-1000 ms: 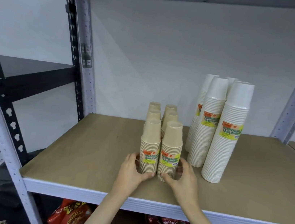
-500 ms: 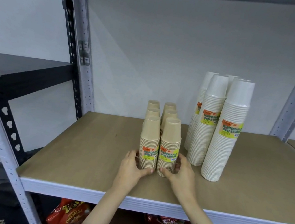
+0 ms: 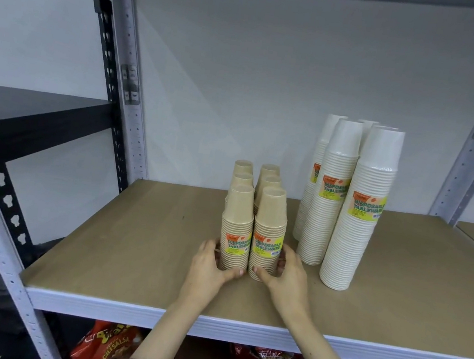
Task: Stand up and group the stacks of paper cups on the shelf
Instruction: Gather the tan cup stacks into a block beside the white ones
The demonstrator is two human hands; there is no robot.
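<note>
Still L grip (image 3: 210,270), R grip (image 3: 287,277) round brown stacks (image 3: 253,227)

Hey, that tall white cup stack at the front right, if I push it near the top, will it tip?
Probably: the front white stack is tall and narrow on a small base, so a high push likely topples it. Being nested paper cups, it should be light. Its glossy wrap may be slippery; pushing low seems safer.

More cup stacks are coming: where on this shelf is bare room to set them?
Bare shelf board lies left of the brown stacks, and right of the white stacks. Crowded: the narrow gap between the two groups, beside the right hand.
</note>
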